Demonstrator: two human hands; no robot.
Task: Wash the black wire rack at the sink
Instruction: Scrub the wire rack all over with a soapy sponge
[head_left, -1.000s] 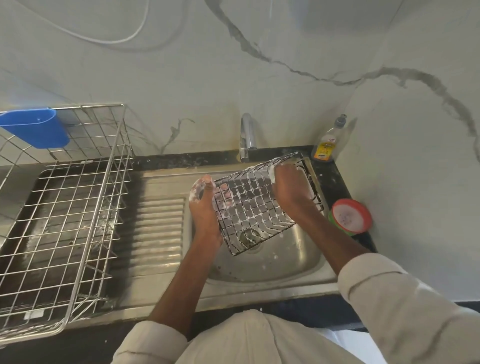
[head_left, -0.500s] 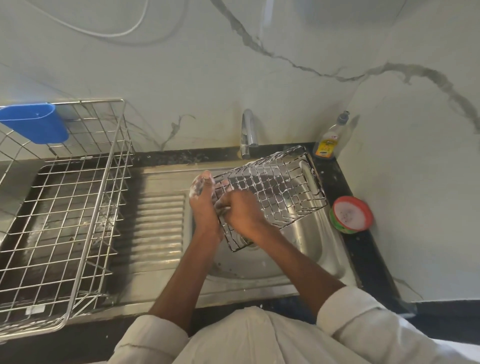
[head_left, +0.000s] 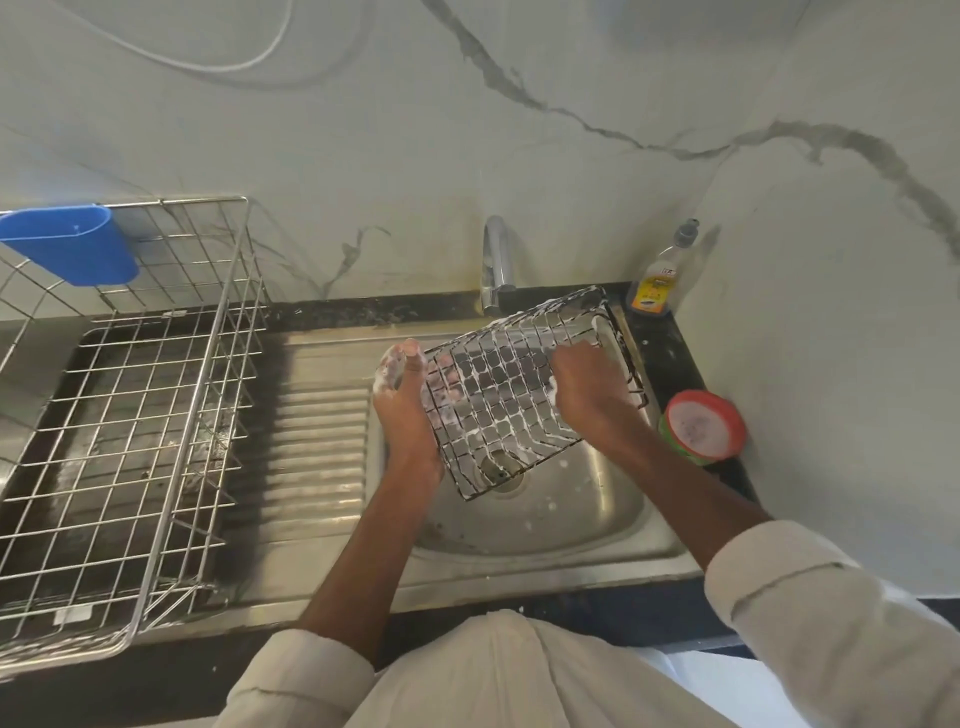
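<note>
Both hands (head_left: 405, 410) hold the sudsy, tilted black wire rack (head_left: 511, 389).

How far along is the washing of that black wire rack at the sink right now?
Soaping looks well underway: white suds coat the black wire rack and the left hand. In hand: the left hand grips the rack's left edge, tilted over the sink, while the right hand presses on its mesh; any scrubber is hidden. Left: rinsing, since no water is visibly running from the tap, then presumably the drying basket.

The right hand (head_left: 584, 392) hides whatever it holds against the soapy wire rack (head_left: 519, 395).
</note>
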